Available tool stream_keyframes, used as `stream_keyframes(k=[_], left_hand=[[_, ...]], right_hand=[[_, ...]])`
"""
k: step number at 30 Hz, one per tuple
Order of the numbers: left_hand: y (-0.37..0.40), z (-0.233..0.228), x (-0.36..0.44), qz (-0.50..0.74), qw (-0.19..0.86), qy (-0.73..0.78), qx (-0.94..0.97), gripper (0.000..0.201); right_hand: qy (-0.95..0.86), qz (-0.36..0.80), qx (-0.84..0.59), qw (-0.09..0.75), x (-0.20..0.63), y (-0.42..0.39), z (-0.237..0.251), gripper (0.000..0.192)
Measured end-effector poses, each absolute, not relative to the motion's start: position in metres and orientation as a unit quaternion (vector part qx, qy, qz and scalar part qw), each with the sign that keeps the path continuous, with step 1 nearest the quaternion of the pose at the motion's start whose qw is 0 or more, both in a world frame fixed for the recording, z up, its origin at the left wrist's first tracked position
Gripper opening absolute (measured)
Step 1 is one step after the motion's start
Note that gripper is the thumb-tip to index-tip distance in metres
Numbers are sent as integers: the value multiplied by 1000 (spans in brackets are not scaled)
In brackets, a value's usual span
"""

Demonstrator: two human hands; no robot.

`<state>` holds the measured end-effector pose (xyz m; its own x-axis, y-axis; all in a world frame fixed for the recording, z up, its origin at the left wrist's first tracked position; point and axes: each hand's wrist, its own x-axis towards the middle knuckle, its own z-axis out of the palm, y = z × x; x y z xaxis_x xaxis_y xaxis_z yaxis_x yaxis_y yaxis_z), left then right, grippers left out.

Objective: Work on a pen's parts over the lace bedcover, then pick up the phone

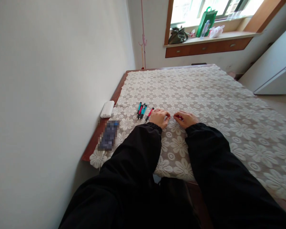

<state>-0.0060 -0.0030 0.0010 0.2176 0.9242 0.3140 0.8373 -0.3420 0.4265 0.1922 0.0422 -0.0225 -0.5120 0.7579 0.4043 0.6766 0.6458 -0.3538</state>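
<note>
Both my hands rest on a table covered with a white floral lace cloth [205,105]. My left hand [159,118] and my right hand [186,119] are close together, fingers curled, pinching the two ends of a thin pen part that spans between them. A bit of red [180,117] shows in my right hand's fingers. A red and black pen [149,114] lies just left of my left hand. Further left lies a small bunch of teal, red and black pens [141,111]. Black sleeves cover both arms.
A white power bank [107,109] and a blurred dark phone [108,135] lie near the table's left edge by the wall. Beyond the table a window sill [205,39] holds a green bag, a dark bag and a plastic bag. A white cabinet [274,68] stands at right.
</note>
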Motion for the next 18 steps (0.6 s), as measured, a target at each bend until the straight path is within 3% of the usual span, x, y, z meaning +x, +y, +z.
stream_keyframes(k=[8, 18], left_hand=[[1, -1, -7, 240, 131, 567, 777, 16], [4, -7, -9, 252, 118, 524, 805, 17]], right_hand=[[-866, 70, -429, 246, 193, 39, -22, 22], [-873, 80, -430, 215, 194, 41, -25, 24]])
